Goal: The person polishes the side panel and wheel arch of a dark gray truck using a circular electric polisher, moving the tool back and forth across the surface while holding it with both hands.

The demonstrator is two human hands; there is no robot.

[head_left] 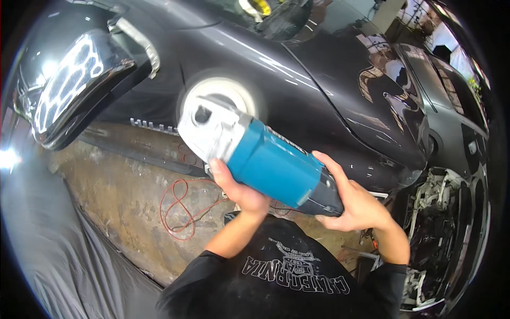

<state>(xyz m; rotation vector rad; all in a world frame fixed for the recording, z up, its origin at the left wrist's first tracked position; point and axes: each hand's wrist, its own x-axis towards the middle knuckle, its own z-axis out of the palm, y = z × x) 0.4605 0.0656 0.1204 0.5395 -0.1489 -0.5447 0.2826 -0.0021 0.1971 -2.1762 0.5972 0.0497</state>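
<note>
A teal electric polisher (276, 167) with a silver gear head is held at a slant against a dark, glossy car panel (234, 58). Its round white buffing pad (241, 95) looks blurred, as if spinning, and lies at the panel surface. My left hand (244, 194) is wrapped under the body near the silver head. Around the black rear handle, my right hand (356, 202) is closed, thumb and fingers on opposite sides. The pad's far side is partly hidden behind the gear head.
A side mirror (85, 95) juts out at left, beside a strip of masking tape (139, 45). An orange-red cord (183, 210) lies looped on the concrete floor (117, 196). Grey sheeting (48, 228) hangs lower left. At right stands another car (451, 90), with exposed vehicle parts (430, 223) below.
</note>
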